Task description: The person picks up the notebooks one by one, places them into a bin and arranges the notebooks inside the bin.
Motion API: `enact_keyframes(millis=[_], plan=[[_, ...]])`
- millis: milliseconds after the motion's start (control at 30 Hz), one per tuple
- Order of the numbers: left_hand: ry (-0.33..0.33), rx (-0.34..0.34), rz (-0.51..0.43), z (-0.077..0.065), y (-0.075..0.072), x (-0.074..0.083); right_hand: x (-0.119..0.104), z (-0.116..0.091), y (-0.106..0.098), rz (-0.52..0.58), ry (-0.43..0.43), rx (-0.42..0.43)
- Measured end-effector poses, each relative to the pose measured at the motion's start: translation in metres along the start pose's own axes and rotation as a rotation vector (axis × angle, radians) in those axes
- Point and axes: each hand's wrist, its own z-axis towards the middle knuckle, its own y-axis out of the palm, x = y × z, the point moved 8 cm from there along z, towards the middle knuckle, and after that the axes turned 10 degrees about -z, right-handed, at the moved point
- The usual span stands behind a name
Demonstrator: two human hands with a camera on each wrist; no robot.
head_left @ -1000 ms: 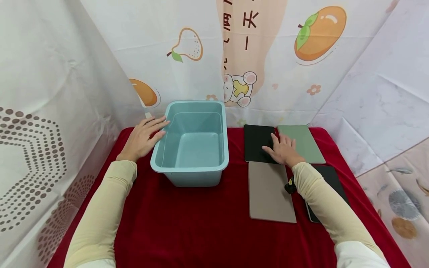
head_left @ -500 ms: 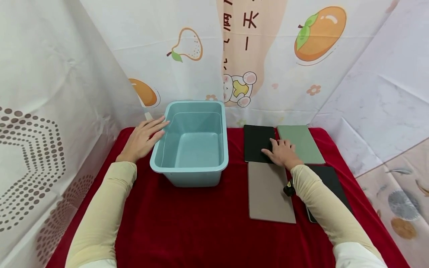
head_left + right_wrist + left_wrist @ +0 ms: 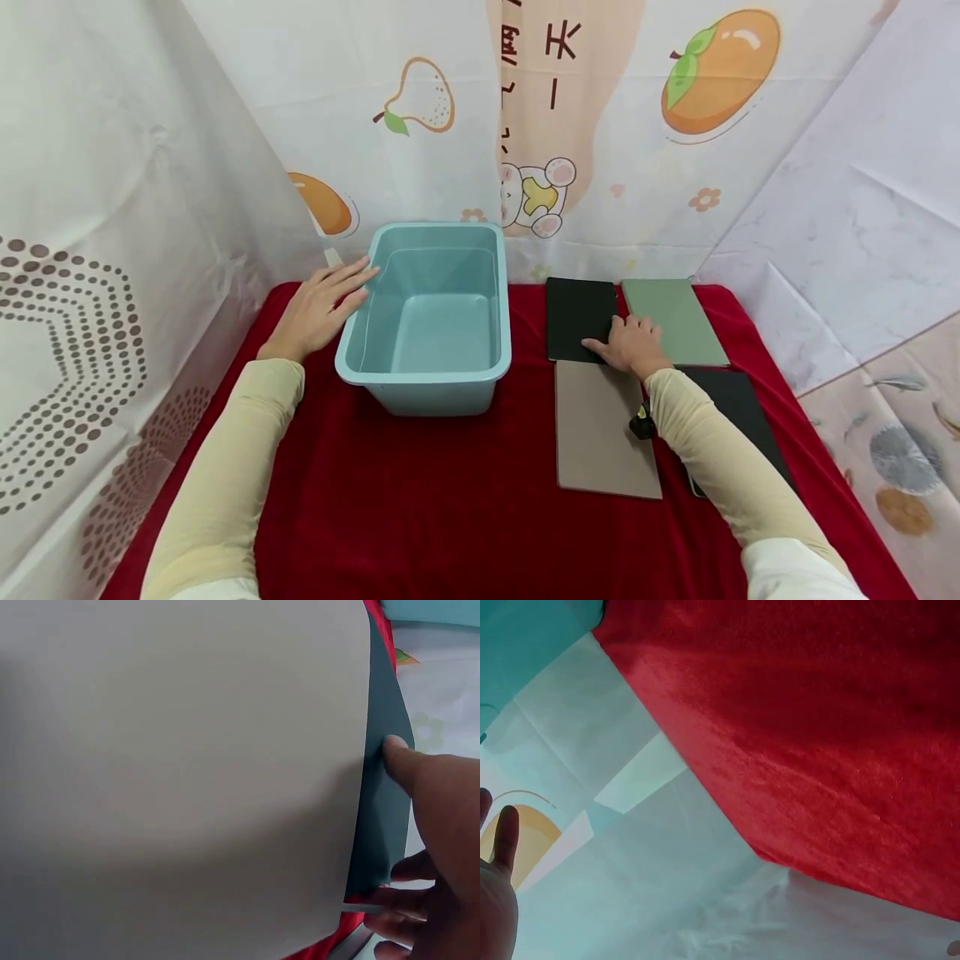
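In the head view, my left hand (image 3: 311, 312) rests on the left rim of a light blue plastic basin (image 3: 442, 380), fingers straight. My right hand (image 3: 633, 343) is over a thin black notebook (image 3: 577, 312) at the back right. Its thumb lies on the cover and the other fingers curl at the notebook's right edge. In the right wrist view the thumb (image 3: 397, 746) presses the dark cover. Below that notebook lies a taupe notebook (image 3: 603, 442). A sage green notebook (image 3: 678, 321) is right of the hand. Another dark notebook (image 3: 738, 408) lies partly hidden under my right forearm.
A red velvet cloth (image 3: 420, 500) covers the table. White printed curtains (image 3: 442, 175) close off the back and both sides. The basin stands at the back, left of the notebooks. A small black device (image 3: 642, 422) is on my right wrist.
My right hand has come down onto the black notebook, shifting slightly toward me, and its spread fingers have curled in at the edge. The left hand has stayed on the basin rim.
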Motion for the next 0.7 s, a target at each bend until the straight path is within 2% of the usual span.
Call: enact_keyframes(millis=[233, 433, 700], plan=[[-0.013, 0.0, -0.018, -0.001, 0.003, -0.001, 0.005, 0.003, 0.006, 0.05, 0.038, -0.097], [-0.013, -0.008, -0.023, 0.0, 0.004, -0.001, 0.008, 0.011, 0.008, 0.145, 0.067, -0.181], [-0.021, -0.004, -0.038, -0.001, 0.006, -0.002, 0.009, 0.009, 0.005, 0.236, 0.107, -0.178]])
